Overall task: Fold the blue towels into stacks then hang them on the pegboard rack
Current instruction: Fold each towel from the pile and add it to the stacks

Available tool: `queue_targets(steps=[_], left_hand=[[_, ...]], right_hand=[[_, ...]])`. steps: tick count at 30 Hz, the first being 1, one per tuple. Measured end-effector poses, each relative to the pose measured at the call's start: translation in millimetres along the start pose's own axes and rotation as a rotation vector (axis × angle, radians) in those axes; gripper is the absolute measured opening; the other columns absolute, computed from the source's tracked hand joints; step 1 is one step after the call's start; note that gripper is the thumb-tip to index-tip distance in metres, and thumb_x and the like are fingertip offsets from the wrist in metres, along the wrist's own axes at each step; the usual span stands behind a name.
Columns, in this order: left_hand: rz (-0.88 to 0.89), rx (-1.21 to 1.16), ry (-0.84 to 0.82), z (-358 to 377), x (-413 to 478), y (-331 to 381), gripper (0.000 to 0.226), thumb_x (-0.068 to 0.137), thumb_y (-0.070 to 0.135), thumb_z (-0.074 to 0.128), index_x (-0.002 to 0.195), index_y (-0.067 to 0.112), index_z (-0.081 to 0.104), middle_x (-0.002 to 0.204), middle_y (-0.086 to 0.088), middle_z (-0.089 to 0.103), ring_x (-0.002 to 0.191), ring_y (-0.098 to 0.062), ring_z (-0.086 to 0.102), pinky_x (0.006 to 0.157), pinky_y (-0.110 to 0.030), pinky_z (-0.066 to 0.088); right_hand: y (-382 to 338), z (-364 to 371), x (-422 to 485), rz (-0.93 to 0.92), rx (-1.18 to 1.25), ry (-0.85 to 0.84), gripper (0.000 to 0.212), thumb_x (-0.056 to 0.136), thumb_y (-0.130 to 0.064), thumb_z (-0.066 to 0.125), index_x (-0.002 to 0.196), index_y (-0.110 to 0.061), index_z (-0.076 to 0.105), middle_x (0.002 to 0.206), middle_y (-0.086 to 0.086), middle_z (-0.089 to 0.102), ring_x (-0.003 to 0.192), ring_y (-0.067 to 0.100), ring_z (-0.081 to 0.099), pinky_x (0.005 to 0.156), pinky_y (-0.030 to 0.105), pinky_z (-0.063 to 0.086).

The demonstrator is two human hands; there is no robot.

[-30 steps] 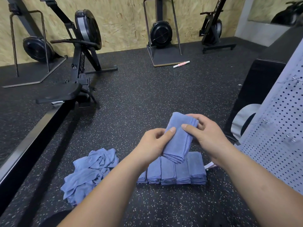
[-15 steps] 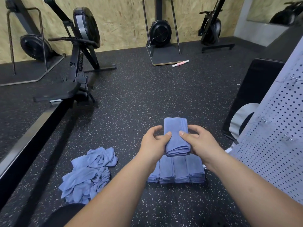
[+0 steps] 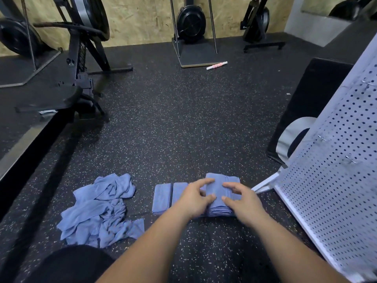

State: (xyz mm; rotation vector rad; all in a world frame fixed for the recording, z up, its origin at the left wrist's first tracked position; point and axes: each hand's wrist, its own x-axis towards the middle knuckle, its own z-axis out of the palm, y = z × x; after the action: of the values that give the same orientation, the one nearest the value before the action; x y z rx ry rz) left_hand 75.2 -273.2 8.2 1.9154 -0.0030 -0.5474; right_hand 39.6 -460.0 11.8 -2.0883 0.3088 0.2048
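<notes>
While our left hand (image 3: pixel 195 199) and right hand (image 3: pixel 242 201) grip a folded towel (image 3: pixel 218 190), a heap (image 3: pixel 98 209) lies unfolded. None hang on the pegboard rack (image 3: pixel 336 170).

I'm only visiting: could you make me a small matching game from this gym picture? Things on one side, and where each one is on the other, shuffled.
Things
1. folded towel
2. loose towel pile
3. pegboard rack
4. pink and white stick

Places
A. far off on the floor, beside a machine base
B. at the right edge of the view
C. gripped between the left hand and the right hand
D. on the floor, left of the row of folded towels

Pairs: 1-C, 2-D, 3-B, 4-A
</notes>
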Motion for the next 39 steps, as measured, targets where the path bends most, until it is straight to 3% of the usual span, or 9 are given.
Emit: queue_targets(steps=[3,10,16,20,25,27,29,34,39], left_hand=[[-0.066,-0.024,-0.037,5,3,-28,0.052,0.098,0.016,0.075,0.145,0.033,0.060,0.086,-0.005,0.059,0.059,-0.010,0.047,0.054,-0.019,0.042],[-0.134,-0.140,0.033,23,33,-80,0.057,0.093,0.011,0.079,0.137,0.045,0.066,0.127,-0.014,0.063,0.074,-0.018,0.061,0.067,-0.029,0.055],[-0.165,-0.186,0.078,31,75,-98,0.057,0.098,0.010,0.075,0.142,0.043,0.062,0.132,-0.003,0.058,0.094,-0.008,0.066,0.073,-0.023,0.057],[-0.155,-0.189,0.092,40,108,-108,0.057,0.098,0.010,0.074,0.144,0.041,0.060,0.133,-0.004,0.058,0.101,0.003,0.059,0.068,-0.011,0.048],[-0.168,-0.222,0.094,50,144,-117,0.059,0.098,0.000,0.069,0.139,0.040,0.062,0.129,-0.015,0.060,0.083,-0.018,0.063,0.060,-0.023,0.054],[-0.157,-0.151,0.083,54,154,-125,0.061,0.095,0.002,0.071,0.129,0.052,0.061,0.118,-0.024,0.064,0.080,-0.025,0.063,0.066,-0.037,0.060],[-0.135,0.026,0.067,57,159,-136,0.060,0.091,0.011,0.073,0.129,0.055,0.054,0.106,-0.016,0.068,0.080,-0.027,0.066,0.079,-0.047,0.061],[0.005,0.471,0.113,63,155,-138,0.067,0.092,0.021,0.074,0.151,0.036,0.047,0.127,-0.001,0.053,0.119,-0.024,0.054,0.105,-0.037,0.046],[0.031,0.695,0.124,66,161,-137,0.063,0.094,0.034,0.073,0.151,0.038,0.046,0.132,-0.004,0.041,0.123,-0.028,0.041,0.107,-0.038,0.043]], right_hand=[[25,20,2,0.041,-0.056,-0.048,0.040,0.091,-0.024,0.081,0.128,-0.036,0.071,0.124,-0.015,0.069,0.117,0.011,0.064,0.100,0.027,0.046],[65,51,24,0.026,-0.196,-0.062,0.045,0.094,-0.035,0.075,0.137,-0.042,0.064,0.122,-0.008,0.063,0.100,0.009,0.058,0.093,0.027,0.046],[85,65,57,0.040,-0.365,-0.020,0.047,0.103,-0.041,0.062,0.148,-0.050,0.052,0.159,-0.001,0.038,0.145,0.023,0.037,0.113,0.041,0.043],[91,68,84,0.047,-0.432,0.002,0.051,0.104,-0.039,0.059,0.153,-0.048,0.047,0.166,0.004,0.032,0.151,0.025,0.028,0.120,0.043,0.036],[100,73,116,0.054,-0.488,0.008,0.056,0.103,-0.035,0.060,0.156,-0.041,0.045,0.167,0.006,0.030,0.152,0.026,0.024,0.122,0.044,0.035],[105,77,122,0.062,-0.532,0.011,0.057,0.102,-0.034,0.061,0.157,-0.038,0.045,0.168,0.007,0.027,0.153,0.027,0.022,0.123,0.044,0.033],[110,82,123,0.067,-0.593,-0.010,0.060,0.101,-0.033,0.062,0.158,-0.037,0.043,0.170,0.006,0.022,0.155,0.028,0.020,0.124,0.043,0.030],[117,89,118,0.055,-0.697,-0.060,0.066,0.102,-0.034,0.059,0.163,-0.038,0.033,0.173,0.004,0.013,0.156,0.029,0.018,0.121,0.044,0.033],[120,84,123,0.056,-0.697,-0.110,0.063,0.104,-0.033,0.055,0.163,-0.039,0.032,0.174,0.001,0.010,0.158,0.027,0.013,0.122,0.046,0.036]])
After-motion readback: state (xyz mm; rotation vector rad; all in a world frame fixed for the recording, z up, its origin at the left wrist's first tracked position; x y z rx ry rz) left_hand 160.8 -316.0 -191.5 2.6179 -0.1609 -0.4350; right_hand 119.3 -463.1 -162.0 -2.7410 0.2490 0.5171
